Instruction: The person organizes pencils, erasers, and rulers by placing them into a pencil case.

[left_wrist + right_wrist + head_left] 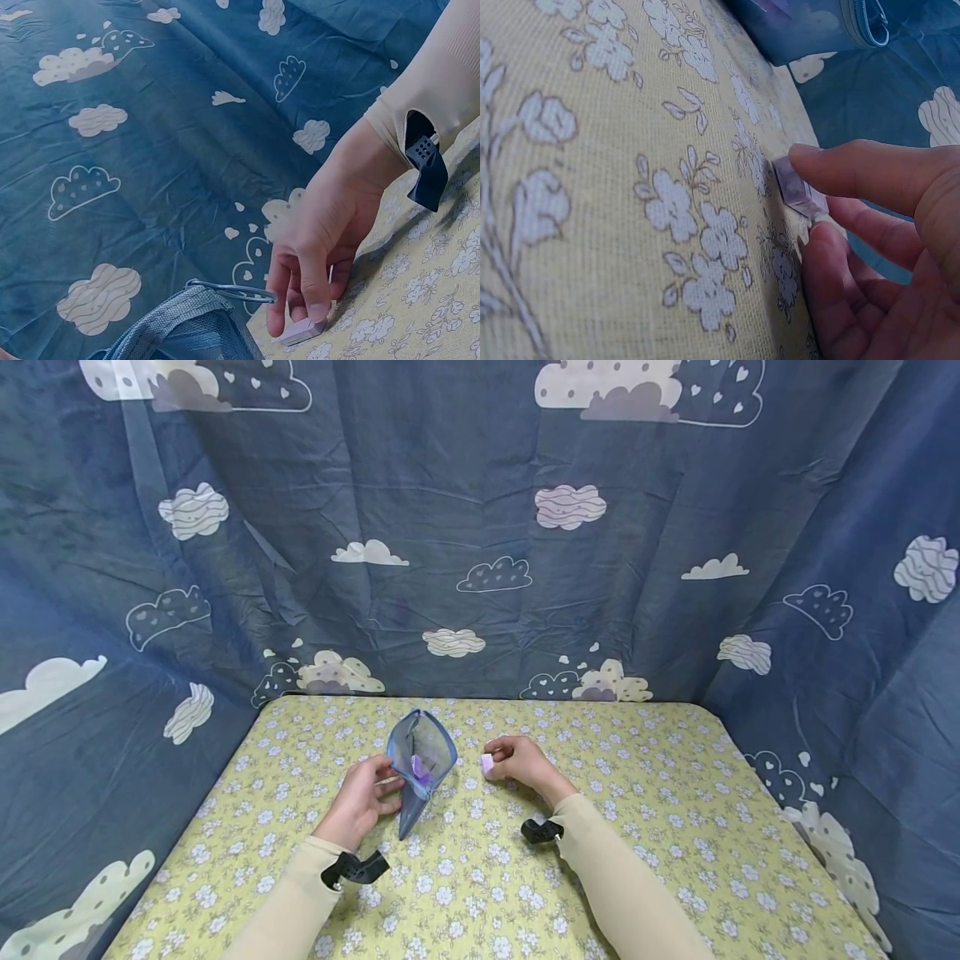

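Observation:
My left hand [363,797] grips the left side of a blue zip pouch [405,810], its mouth spread wide. Purple things [422,770] show inside it through the opening; their kind is unclear. To the right of the pouch, my right hand [525,764] pinches a small pale purple block [487,763] between thumb and fingers, at the tabletop. The right wrist view shows the same box-shaped block [799,187] close up, held against the cloth. In the left wrist view the pouch's zip pull [232,291] stands out near the right hand [315,240], while the left hand is almost wholly out of frame.
A yellow flowered cloth [465,893] covers the table. Blue curtains with cloud prints [450,527] hang behind the table and at both sides. Black camera mounts [356,867] sit on both sleeved wrists.

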A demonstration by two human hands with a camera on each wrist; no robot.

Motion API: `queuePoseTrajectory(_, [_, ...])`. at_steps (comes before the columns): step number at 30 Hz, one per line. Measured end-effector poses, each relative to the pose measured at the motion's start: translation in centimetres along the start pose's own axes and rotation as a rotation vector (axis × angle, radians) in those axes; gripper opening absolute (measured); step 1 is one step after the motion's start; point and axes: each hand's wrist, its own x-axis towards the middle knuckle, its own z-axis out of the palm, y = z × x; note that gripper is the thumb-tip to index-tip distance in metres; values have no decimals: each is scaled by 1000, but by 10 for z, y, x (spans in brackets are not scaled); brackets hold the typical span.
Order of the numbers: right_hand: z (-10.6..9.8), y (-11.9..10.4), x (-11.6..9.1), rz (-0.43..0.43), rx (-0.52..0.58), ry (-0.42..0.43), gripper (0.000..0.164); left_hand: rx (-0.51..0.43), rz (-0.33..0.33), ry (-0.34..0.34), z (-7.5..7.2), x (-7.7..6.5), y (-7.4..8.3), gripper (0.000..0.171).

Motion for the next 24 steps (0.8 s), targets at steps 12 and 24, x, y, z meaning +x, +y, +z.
queuePoseTrajectory(12, [-2,1,0,-21,23,-12,45,-2,-2,5,1,2,0,18])
queuePoseTrajectory(24, [0,1,0,-3,5,-6,47,-10,-15,11,-1,2,0,18])
